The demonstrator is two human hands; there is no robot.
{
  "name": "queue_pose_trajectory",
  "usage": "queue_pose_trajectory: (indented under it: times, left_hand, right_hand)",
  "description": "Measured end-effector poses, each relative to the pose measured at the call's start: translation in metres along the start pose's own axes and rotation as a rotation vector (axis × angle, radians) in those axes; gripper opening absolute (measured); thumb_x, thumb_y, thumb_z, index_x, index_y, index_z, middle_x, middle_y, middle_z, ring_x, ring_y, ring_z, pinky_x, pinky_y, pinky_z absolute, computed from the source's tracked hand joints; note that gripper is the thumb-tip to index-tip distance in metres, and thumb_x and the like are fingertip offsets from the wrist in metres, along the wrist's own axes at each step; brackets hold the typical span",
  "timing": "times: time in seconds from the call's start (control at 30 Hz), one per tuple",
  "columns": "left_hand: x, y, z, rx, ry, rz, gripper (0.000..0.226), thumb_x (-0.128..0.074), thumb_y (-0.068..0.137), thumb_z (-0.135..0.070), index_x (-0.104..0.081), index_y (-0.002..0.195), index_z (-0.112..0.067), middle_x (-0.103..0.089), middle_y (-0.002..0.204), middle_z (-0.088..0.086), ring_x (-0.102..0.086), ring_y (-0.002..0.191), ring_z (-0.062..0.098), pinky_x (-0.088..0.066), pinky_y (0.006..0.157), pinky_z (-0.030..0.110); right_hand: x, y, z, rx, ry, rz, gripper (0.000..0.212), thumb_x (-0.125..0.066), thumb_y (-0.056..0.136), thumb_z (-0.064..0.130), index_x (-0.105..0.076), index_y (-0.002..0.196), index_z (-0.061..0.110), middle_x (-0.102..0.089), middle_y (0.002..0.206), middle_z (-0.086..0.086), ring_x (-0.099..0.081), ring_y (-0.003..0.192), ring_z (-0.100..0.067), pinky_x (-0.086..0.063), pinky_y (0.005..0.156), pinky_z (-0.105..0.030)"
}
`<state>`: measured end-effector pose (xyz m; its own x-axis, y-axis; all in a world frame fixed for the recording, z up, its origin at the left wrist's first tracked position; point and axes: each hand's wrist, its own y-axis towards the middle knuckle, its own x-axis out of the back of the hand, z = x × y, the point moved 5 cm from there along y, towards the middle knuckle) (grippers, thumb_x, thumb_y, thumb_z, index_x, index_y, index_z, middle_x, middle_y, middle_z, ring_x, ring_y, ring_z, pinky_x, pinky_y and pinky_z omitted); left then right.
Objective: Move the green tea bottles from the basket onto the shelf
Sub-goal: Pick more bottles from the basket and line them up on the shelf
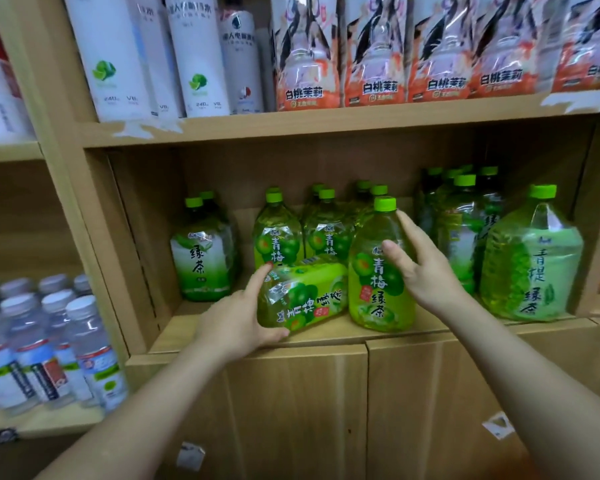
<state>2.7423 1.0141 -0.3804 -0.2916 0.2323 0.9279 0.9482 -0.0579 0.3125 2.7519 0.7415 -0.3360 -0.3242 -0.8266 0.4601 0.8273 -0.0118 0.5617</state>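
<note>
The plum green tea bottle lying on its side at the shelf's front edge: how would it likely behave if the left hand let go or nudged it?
The tipped bottle looks full, so probably heavy for its size. Its body seems squarish with rounded corners, so it may rock rather than roll freely. The glossy label wrap looks slippery, and it lies near the shelf edge under the left hand, so a slide off seems possible.

Clear glossy plastic on the green tea bottles [381, 271], with shiny printed film labels and matt green plastic caps [385, 204]; pale wood-grain laminate on the shelf [326, 332], smooth and matt, chipped white along the upper board's edge; same laminate on the cupboard doors [291, 410]; glossy crinkled film on the orange packs [374, 53]; clear plastic on the water bottles [49, 341].
</note>
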Motion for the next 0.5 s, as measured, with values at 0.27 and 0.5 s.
queue_pose_trajectory:
  times: [0.27, 0.5]
  left_hand:
    - [-0.009, -0.019, 0.038, 0.051, -0.691, 0.000, 0.050, -0.069, 0.084, -0.024, -0.054, 0.131, -0.016, -0.069, 0.088, -0.009, -0.065, 0.072, 0.005, -0.050, 0.066, 0.013]
    - [0.065, -0.031, 0.026, -0.149, -0.594, -0.280, 0.020, -0.060, 0.089, -0.030, -0.059, 0.109, -0.029, -0.066, 0.079, -0.005, -0.061, 0.063, 0.010, -0.047, 0.056, 0.026]
  right_hand:
    - [-0.034, -0.028, 0.058, 0.247, -0.601, -0.280, 0.074, -0.053, 0.089, 0.037, -0.014, 0.150, 0.022, -0.010, 0.160, -0.005, -0.007, 0.147, -0.021, -0.018, 0.111, -0.055]
    - [-0.118, -0.017, 0.080, 0.238, -0.336, 0.555, 0.103, -0.075, 0.070, 0.051, -0.001, 0.141, 0.053, -0.011, 0.159, 0.004, -0.011, 0.146, -0.021, -0.019, 0.115, -0.056]
